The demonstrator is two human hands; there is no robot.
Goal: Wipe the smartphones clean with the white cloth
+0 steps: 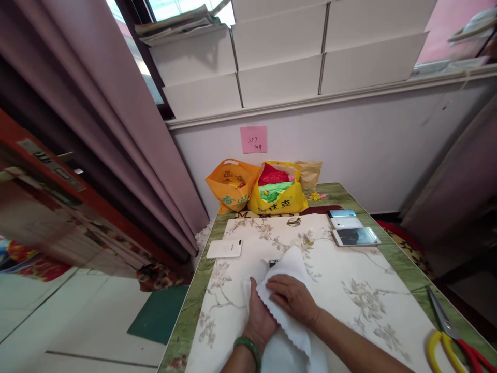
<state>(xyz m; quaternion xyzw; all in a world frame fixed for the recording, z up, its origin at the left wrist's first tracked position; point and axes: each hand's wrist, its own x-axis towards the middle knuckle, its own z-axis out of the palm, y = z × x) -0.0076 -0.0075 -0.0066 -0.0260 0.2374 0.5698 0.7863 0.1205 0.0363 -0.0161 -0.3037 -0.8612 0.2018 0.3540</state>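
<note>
Over the near part of the table, my left hand (259, 315) and my right hand (294, 299) hold a white cloth (293, 269) with a scalloped edge. My left hand cups it from below, a green bangle (248, 346) at the wrist. From above, my right hand has its fingers bent and pressed on the folded cloth. A small dark end of some object (273, 262) peeks out at the far side of the cloth; the cloth covers the rest, so its kind cannot be made out.
A white phone (224, 249) lies at left; several more, one a phone with a dark screen (356, 237), lie at right. Beyond are glasses (294, 221), a small bottle (309, 237), an orange bag (233, 186) and a yellow bag (277, 199). Scissors (446, 331) lie near right.
</note>
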